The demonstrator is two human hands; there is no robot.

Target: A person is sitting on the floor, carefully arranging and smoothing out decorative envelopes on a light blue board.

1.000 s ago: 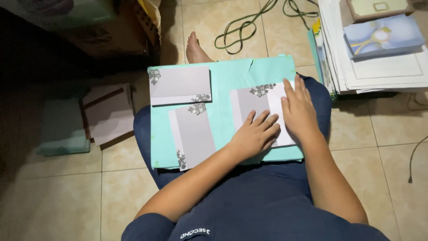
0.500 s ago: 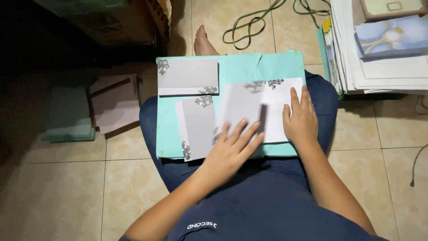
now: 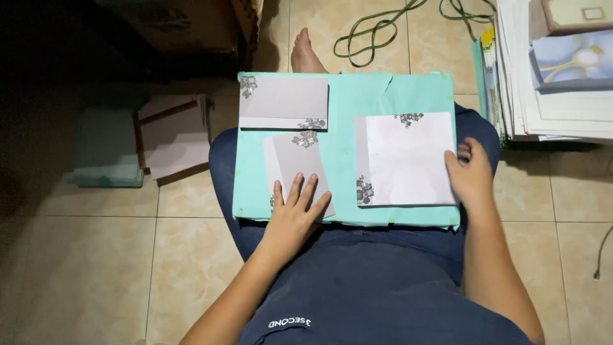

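Note:
A teal board (image 3: 348,108) rests across my lap. On it lie three grey-white cards with dark flower corners. My left hand (image 3: 295,214) lies flat, fingers spread, on the lower end of the folded card (image 3: 292,160) at the board's near left. My right hand (image 3: 471,176) rests on the right edge of the large unfolded card (image 3: 405,156), fingers partly curled at its rim. A closed card (image 3: 283,101) lies at the board's far left, touched by neither hand.
My bare foot (image 3: 305,54) shows beyond the board on the tiled floor. A green cable (image 3: 377,29) coils at the back. Stacks of paper and cards (image 3: 549,70) stand at the right. Brownish cards (image 3: 172,134) and a teal stack (image 3: 105,156) lie at the left.
The large card has been opened out flat on the right. My left hand moved left from it onto the folded card; my right hand slid to the large card's right edge.

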